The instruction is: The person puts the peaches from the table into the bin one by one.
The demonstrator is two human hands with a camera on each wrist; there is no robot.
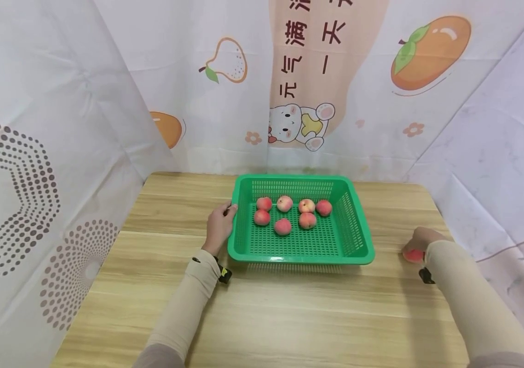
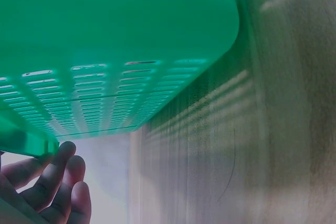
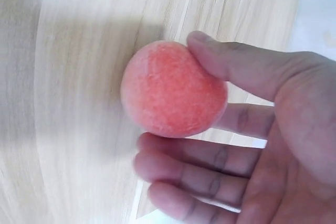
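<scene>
— Seven peaches (image 1: pixel 282 226) already down in the green basket (image 1: pixel 362 240); left hand (image 1: pixel 219 227) gripping its rim.

— One peach (image 3: pixel 173 88) left — pinched in the right hand (image 3: pixel 247 129), low over the table (image 1: pixel 298 317), right of the basket.

A light wooden table (image 1: pixel 262 317) stands among white printed curtains (image 1: pixel 50 128) (fruit, a bear).
</scene>
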